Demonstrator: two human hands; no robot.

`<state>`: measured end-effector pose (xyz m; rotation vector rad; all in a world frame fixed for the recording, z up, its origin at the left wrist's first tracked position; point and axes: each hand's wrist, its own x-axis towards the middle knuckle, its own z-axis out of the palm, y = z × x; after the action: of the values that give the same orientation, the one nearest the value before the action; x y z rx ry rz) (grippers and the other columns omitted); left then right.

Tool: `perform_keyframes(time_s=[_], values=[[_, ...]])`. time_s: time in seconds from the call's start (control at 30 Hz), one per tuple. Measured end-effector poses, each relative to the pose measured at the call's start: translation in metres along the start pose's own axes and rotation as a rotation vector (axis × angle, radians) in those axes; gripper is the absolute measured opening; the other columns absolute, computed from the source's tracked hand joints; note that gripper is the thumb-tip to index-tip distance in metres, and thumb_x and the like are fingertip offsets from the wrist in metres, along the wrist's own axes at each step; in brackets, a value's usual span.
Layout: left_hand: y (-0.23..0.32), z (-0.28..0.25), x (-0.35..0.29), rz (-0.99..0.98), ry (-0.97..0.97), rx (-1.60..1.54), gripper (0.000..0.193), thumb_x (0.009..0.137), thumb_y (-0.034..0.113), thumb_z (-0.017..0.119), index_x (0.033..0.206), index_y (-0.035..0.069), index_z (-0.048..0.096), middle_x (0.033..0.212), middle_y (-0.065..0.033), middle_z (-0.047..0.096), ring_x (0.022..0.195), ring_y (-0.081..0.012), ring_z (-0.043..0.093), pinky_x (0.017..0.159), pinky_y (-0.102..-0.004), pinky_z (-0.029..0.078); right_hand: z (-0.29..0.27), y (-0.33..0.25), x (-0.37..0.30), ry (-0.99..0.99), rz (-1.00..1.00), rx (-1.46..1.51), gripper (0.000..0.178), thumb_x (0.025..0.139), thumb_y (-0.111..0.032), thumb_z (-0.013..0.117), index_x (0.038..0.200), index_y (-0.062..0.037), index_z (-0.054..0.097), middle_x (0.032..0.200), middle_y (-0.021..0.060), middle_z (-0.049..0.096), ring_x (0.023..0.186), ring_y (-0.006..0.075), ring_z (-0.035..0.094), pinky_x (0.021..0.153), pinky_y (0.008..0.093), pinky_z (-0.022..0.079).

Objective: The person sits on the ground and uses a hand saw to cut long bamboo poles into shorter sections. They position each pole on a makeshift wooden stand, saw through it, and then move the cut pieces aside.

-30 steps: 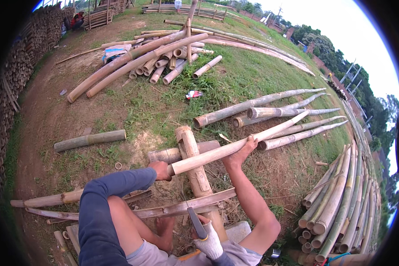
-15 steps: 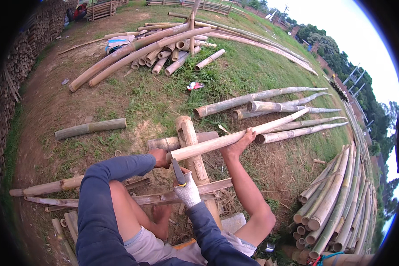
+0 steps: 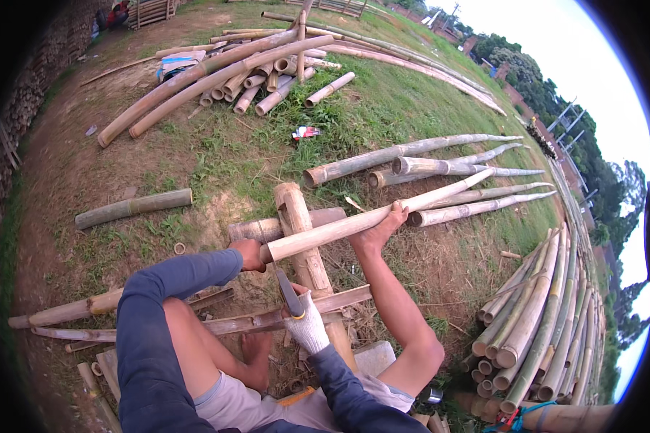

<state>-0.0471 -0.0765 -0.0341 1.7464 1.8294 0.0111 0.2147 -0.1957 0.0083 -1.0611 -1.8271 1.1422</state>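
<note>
In front of you, the grassy ground point(image 3: 144, 169) bears a short bamboo piece point(image 3: 133, 208), long poles point(image 3: 368, 161) and a red-and-white wrapper point(image 3: 306, 133).

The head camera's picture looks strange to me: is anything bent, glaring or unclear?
Head view: fisheye distortion, so the bamboo stack bows along the rim; head view: the sky is washed nearly white; head view: the log wall fades into dark edges; head view: the pale bamboo pole shows clearly.
</note>
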Motion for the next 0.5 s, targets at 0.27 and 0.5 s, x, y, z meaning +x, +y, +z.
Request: perform_keyframes(time_s=[0.27,0.5], values=[[0.004,-0.009,-0.009,-0.005,-0.032,0.027,0.068,0.068,0.045,0.086,0.121,0.005,0.075,0.113,-0.0244,0.076,0.106,-0.0403,0.074,0.094,-0.0475,0.058,-0.024,-0.007,-0.084,0.035,0.009,-0.082,0.058,0.090,-0.004,0.069,0.145,-0.0031,0.053,0.129,0.0169,0.067,0.112,0.0314,0.071,0.095,0.0365,0.055],[-0.002,0.000,0.001,0.015,-0.014,0.018,0.068,0.067,0.048,0.087,0.119,0.004,0.076,0.113,-0.0239,0.077,0.106,-0.0407,0.074,0.094,-0.0480,0.058,-0.067,-0.053,-0.165,-0.024,0.140,-0.130,0.061,0.088,0.000,0.071,0.146,-0.0026,0.053,0.123,0.0128,0.068,0.100,0.0198,0.070,0.089,0.0323,0.056]])
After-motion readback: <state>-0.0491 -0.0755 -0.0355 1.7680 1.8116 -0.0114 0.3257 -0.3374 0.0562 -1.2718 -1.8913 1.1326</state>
